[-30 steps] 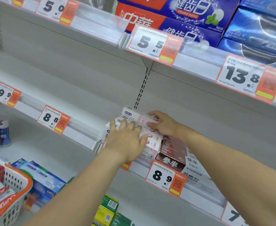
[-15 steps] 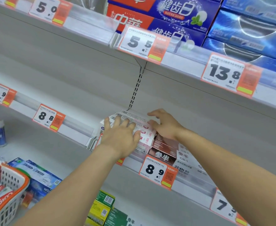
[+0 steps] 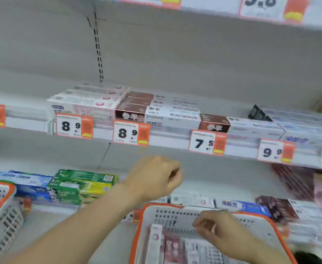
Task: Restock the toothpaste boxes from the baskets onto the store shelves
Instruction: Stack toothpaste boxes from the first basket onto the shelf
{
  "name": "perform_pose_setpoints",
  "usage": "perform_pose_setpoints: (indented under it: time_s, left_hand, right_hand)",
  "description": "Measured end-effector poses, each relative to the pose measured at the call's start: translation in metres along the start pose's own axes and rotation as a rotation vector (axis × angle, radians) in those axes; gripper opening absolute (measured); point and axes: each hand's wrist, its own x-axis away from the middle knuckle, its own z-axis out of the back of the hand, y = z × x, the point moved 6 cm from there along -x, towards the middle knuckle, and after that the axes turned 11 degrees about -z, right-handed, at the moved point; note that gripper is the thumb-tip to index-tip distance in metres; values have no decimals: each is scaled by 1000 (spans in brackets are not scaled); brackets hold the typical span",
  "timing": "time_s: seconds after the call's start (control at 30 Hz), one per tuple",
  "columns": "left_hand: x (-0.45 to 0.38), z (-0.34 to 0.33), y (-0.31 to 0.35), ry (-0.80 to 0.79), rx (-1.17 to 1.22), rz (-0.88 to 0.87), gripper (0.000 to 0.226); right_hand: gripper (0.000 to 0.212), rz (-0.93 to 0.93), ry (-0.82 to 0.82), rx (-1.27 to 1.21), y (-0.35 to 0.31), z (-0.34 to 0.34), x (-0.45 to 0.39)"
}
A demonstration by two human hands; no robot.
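Note:
Pink-and-white toothpaste boxes (image 3: 88, 101) lie stacked on the middle shelf (image 3: 167, 139) above an 8.9 price tag, beside brown-and-white boxes (image 3: 137, 105). My left hand (image 3: 154, 178) hangs below that shelf, fingers loosely curled, nothing in it. My right hand (image 3: 215, 227) is lower, over the white basket with an orange rim (image 3: 167, 207), its fingers curled and holding nothing that I can see. Several pink and white boxes (image 3: 167, 244) lie inside that basket. The picture is blurred by motion.
A second white and orange basket (image 3: 2, 210) stands at the lower left. Green (image 3: 84, 182) and blue (image 3: 21, 180) boxes fill the lower shelf on the left, dark brown and pink ones (image 3: 282, 206) on the right. More white boxes (image 3: 255, 126) line the middle shelf's right.
Both hands have let go of the pink-and-white boxes on the shelf and dropped down toward the basket. The view has tilted down and to the right.

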Motion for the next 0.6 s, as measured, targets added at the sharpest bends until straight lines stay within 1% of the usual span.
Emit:
perform_pose_setpoints:
  time_s: [0.07, 0.1, 0.13, 0.2, 0.27, 0.37, 0.4, 0.47, 0.5, 0.53, 0.6]
  left_hand:
    - [14, -65, 16, -348, 84, 54, 24]
    - [24, -97, 22, -483, 167, 90, 19]
    - [35, -124, 29, -585, 248, 138, 19]
    - [60, -178, 44, -746, 356, 246, 27]
    - [89, -225, 60, -822, 373, 293, 39]
    - [133, -272, 81, -864, 432, 360, 61]
    - [148, -283, 86, -895, 426, 376, 71]
    - [177, -296, 95, -1013, 374, 398, 96]
    - [189, -299, 100, -1064, 349, 395, 104]
    - [196, -300, 104, -1093, 322, 382, 107]
    - [204, -302, 109, -1088, 273, 358, 102]
  right_hand:
    - [26, -141, -107, 94, 63, -25, 1]
    - [30, -206, -155, 144, 87, -36, 3]
    - [31, -254, -200, 175, 107, -46, 3]
    - [34, -330, -282, 189, 137, -64, 6]
    - [39, -417, -330, 198, 157, -76, 10]
    - [50, -484, -420, 241, 178, -97, 15]
    - [51, -496, -426, 241, 181, -100, 16]
    - [56, -507, -417, 187, 183, -105, 15]
    - [58, -515, -409, 144, 182, -109, 16]
    - [60, -538, -400, 102, 183, -115, 17]
    - [63, -577, -377, 60, 185, -132, 22]
